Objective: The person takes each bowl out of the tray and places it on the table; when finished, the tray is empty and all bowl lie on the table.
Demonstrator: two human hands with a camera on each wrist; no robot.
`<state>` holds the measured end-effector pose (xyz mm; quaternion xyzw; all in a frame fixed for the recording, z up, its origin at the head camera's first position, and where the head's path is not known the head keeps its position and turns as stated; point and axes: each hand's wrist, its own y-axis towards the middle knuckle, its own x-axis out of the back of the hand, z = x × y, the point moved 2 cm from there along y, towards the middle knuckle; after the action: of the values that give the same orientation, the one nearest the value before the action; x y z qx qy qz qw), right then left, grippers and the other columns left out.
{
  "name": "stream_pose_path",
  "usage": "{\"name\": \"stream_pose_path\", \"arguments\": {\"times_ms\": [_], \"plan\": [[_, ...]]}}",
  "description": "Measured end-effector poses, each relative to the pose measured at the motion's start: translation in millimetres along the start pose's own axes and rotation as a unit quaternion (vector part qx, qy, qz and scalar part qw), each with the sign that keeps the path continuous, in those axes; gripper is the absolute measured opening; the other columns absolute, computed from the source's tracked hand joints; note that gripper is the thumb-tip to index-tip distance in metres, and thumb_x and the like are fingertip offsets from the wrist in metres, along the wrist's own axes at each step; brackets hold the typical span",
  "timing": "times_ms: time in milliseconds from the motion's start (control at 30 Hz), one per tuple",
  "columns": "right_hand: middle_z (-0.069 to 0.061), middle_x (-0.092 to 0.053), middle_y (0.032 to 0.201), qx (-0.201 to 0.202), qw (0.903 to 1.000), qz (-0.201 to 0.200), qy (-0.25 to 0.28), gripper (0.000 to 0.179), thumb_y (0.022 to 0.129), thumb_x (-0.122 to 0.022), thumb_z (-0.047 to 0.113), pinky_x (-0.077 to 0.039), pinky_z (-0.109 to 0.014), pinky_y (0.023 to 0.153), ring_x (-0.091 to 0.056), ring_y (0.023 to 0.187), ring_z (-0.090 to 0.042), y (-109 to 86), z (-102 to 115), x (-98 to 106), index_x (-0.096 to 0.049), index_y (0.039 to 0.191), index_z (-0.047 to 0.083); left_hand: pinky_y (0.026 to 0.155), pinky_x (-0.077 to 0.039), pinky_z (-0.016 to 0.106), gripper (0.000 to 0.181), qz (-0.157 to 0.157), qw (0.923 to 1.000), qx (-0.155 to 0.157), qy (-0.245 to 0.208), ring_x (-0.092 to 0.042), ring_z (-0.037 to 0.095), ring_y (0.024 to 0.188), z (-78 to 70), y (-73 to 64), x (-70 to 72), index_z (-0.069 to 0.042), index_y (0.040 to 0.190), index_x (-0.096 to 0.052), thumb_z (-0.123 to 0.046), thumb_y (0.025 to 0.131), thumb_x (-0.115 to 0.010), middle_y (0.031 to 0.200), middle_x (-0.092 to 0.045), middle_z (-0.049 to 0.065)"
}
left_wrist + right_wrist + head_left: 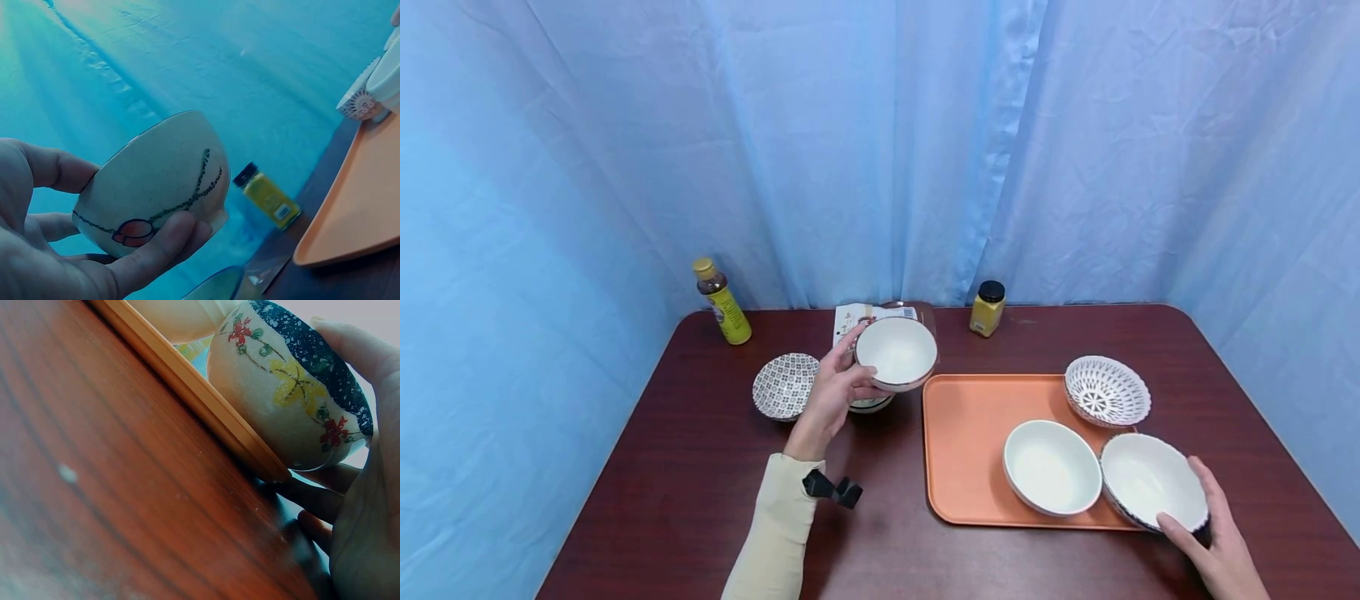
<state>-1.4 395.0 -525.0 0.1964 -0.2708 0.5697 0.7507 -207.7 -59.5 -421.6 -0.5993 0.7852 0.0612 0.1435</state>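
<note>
My left hand (835, 387) grips a small white bowl (897, 352) by its side, thumb and fingers spread about the wall. In the left wrist view that bowl (159, 181) shows a painted branch and a red shape outside. It hangs tilted above another bowl (871, 406), mostly hidden under it. At the right front corner of the orange tray (962, 450), my right hand (1217, 533) holds a flower-painted bowl (275, 387) with a dark speckled rim, its thumb at the rim and fingers low on the outside. A plain white bowl (1052, 467) stands beside it on the tray.
A white lattice-patterned bowl (1107, 392) sits at the tray's back right corner. Left of my left hand is a patterned bowl (785, 386). Behind stand a yellow-labelled bottle (724, 304), a printed packet (850, 318) and a black-lidded yellow jar (987, 310). Blue curtains (850, 150) surround the table.
</note>
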Motion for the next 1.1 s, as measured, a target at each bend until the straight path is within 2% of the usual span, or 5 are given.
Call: {"name": "stream_pose_path", "arguments": {"times_ms": [200, 367, 700, 933, 1100], "plan": [[-0.02, 0.013, 0.167, -0.009, 0.9999, 0.005, 0.001, 0.087, 0.102, -0.051, 0.03, 0.012, -0.037, 0.124, 0.014, 0.155, -0.03, 1.4, 1, 1, 0.011, 0.162, 0.019, 0.073, -0.064, 0.038, 0.077, -0.009, 0.9999, -0.002, -0.01, -0.072, 0.014, 0.072, -6.6, -4.5, 18.9, -0.013, 0.159, -0.027, 0.009, 0.089, -0.049, 0.155, -0.035, 0.028], [-0.02, 0.014, 0.167, -0.009, 0.9999, 0.006, 0.003, 0.087, 0.102, -0.051, 0.029, 0.013, -0.036, 0.123, 0.015, 0.155, -0.03, 1.7, 1, 1, 0.011, 0.162, 0.02, 0.071, -0.064, 0.035, 0.078, -0.025, 0.9995, 0.0, -0.021, -0.072, 0.013, 0.072, -12.4, -9.3, 34.0, -0.017, 0.159, -0.027, 0.009, 0.089, -0.049, 0.157, -0.033, 0.023], [-0.02, 0.012, 0.167, -0.009, 1.0, 0.001, 0.002, 0.088, 0.101, -0.052, 0.03, 0.013, -0.032, 0.123, 0.013, 0.155, -0.029, 1.3, 0, 0, 0.011, 0.162, 0.02, 0.069, -0.064, 0.034, 0.078, -0.072, 0.9964, -0.013, -0.041, -0.074, 0.013, 0.075, -27.0, -24.6, 74.8, -0.014, 0.161, -0.022, 0.013, 0.091, -0.044, 0.157, -0.03, 0.027], [-0.024, 0.015, 0.166, -0.022, 0.9997, 0.012, 0.005, 0.088, 0.102, -0.052, 0.031, 0.01, -0.046, 0.125, 0.011, 0.153, -0.042, 4.1, 2, 1, 0.013, 0.161, 0.019, 0.071, -0.064, 0.034, 0.077, -0.088, 0.9953, -0.019, -0.035, -0.075, 0.012, 0.078, -38.5, -33.2, 106.5, -0.013, 0.161, -0.018, 0.013, 0.093, -0.042, 0.163, -0.022, 0.025], [-0.023, 0.016, 0.166, -0.027, 0.9995, 0.016, 0.008, 0.088, 0.102, -0.052, 0.03, 0.008, -0.048, 0.125, 0.011, 0.152, -0.044, 3.9, 1, 1, 0.014, 0.161, 0.02, 0.072, -0.064, 0.034, 0.075, -0.105, 0.994, -0.011, -0.029, -0.075, 0.011, 0.079, -44.2, -38.4, 129.0, -0.014, 0.161, -0.02, 0.013, 0.094, -0.04, 0.162, -0.023, 0.021]]}}
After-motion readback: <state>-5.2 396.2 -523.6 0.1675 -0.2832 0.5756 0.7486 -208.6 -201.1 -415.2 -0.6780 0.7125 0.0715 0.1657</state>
